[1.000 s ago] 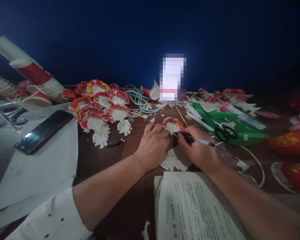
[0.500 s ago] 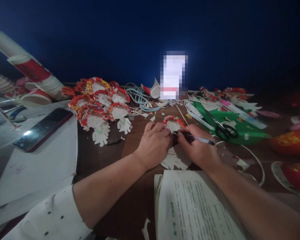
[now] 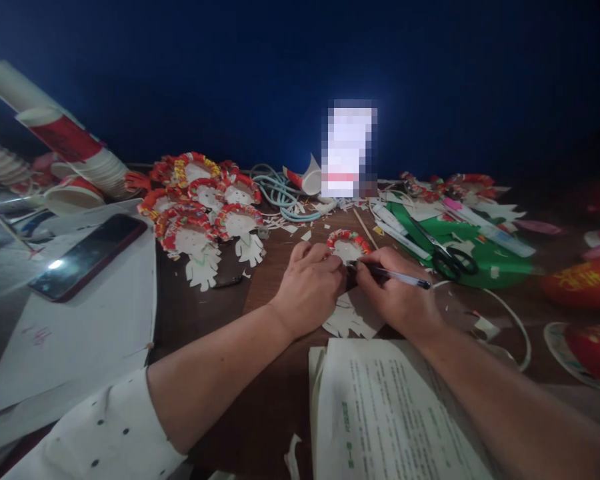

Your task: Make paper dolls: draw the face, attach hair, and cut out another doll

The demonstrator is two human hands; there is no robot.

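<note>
A pen (image 3: 405, 277) is pinched in my right hand (image 3: 400, 290), its tip end at a white paper cutout (image 3: 349, 251). This cutout has a red patterned curved rim along its top and a fringed lower part on the brown table. My left hand (image 3: 313, 287) lies over the cutout's left side with fingers curled, gripping it near the pen tip. Both hands hide the middle of the cutout. An open book (image 3: 380, 400) with printed text lies just below it.
Several similar cutouts (image 3: 195, 227) are piled at left, beside a phone (image 3: 87, 257) on a white box (image 3: 80, 333). Stacked paper cups (image 3: 75, 150) lean behind. A lit, blurred screen (image 3: 349, 147) stands at the back. Scissors (image 3: 453, 260) rest on green paper (image 3: 495, 257) at right.
Both hands keep nearly the same place and grip. The view has shifted very slightly; the pen and cutout show no clear movement.
</note>
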